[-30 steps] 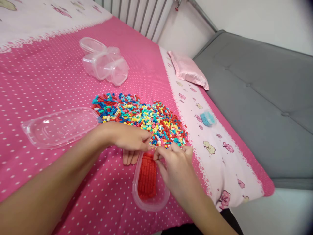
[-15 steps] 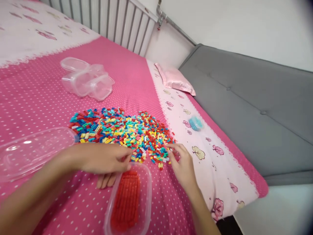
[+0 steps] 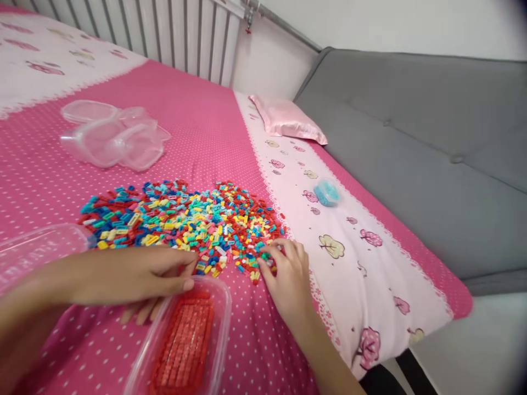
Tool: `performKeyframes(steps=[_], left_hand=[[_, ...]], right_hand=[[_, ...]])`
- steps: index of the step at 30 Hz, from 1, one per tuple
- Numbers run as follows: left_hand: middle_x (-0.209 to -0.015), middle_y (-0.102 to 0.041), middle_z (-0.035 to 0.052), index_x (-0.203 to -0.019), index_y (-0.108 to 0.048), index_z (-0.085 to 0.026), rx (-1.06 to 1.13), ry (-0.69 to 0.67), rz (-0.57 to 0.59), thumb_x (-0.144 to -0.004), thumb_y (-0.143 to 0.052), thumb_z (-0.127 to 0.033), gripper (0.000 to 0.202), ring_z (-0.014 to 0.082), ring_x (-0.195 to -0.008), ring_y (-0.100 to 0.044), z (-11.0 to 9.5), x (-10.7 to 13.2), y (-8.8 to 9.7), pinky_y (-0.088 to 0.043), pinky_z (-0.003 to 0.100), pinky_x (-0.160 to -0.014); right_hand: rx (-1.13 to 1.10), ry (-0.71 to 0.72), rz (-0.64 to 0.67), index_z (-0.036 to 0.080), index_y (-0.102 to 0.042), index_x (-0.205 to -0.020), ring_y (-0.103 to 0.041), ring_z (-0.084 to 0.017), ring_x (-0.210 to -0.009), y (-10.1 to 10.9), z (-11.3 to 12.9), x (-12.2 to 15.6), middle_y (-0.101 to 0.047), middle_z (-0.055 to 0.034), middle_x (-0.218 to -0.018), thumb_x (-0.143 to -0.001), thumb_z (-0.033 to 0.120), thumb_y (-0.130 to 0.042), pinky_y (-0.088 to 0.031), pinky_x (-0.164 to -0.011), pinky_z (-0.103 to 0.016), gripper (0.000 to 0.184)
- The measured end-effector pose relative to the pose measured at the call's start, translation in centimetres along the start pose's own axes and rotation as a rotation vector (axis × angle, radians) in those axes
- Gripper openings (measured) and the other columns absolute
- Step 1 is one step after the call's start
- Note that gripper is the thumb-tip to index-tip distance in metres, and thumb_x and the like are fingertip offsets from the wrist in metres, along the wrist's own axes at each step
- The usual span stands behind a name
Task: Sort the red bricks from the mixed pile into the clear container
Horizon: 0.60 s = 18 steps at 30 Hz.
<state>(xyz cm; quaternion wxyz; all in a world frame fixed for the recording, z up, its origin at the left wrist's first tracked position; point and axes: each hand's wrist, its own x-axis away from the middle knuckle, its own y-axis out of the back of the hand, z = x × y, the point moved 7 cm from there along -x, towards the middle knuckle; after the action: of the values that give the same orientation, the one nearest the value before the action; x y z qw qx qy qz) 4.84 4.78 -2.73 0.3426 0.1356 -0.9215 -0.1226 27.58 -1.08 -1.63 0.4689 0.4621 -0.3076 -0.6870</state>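
Observation:
My left hand [image 3: 140, 274] lies over the far left corner of a clear plastic container [image 3: 224, 307]. Its thumb rests on the rim, and the other fingers curl down by the container's outer left side. Inside stand tight rows of small red plastic bricks [image 3: 185, 345]. Beyond is a loose, spread pile of small bricks [image 3: 197, 219] in red, blue, yellow, green and white. My right hand [image 3: 288, 274] is at the pile's near right edge. Its thumb and forefinger are apart, with the fingertips among the bricks; nothing held is visible.
A large clear lid [image 3: 41, 247] lies left, partly behind my left forearm. Several clear containers and lids [image 3: 119, 137] are heaped at the far left. A small tub with blue contents [image 3: 327, 193] and a pink pillow [image 3: 288, 118] sit right, near the grey headboard [image 3: 403, 131].
The view has shifted, so most things appear further left. My right fingers have bent more at the pile's edge. My left hand stays at the container's corner.

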Motion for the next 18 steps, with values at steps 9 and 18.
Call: performKeyframes(steps=[9,18], left_hand=[[-0.064,-0.066,-0.0001,-0.086,-0.041,-0.024,0.032,-0.038,0.067,-0.099,-0.047,-0.056,0.035,0.0143,-0.051,-0.062,-1.1,0.1,-0.8,-0.046,0.021,-0.048],[-0.059,-0.064,-0.0005,-0.082,-0.042,-0.023,0.011,-0.014,0.069,-0.098,-0.047,-0.042,0.025,0.0134,-0.048,-0.058,-1.5,0.4,-0.9,-0.045,0.020,-0.047]], right_hand=[[0.026,0.070,-0.023,0.022,-0.066,-0.089,-0.052,-0.028,-0.099,-1.1,0.5,-0.2,-0.067,-0.0080,-0.102,-0.089,0.013,-0.062,-0.041,-0.088,-0.043,0.010],[-0.072,0.091,-0.108,0.021,-0.065,-0.085,-0.060,-0.025,-0.086,0.2,0.9,0.1,-0.070,-0.0045,-0.083,-0.093,0.016,-0.059,-0.046,-0.079,-0.038,0.011]])
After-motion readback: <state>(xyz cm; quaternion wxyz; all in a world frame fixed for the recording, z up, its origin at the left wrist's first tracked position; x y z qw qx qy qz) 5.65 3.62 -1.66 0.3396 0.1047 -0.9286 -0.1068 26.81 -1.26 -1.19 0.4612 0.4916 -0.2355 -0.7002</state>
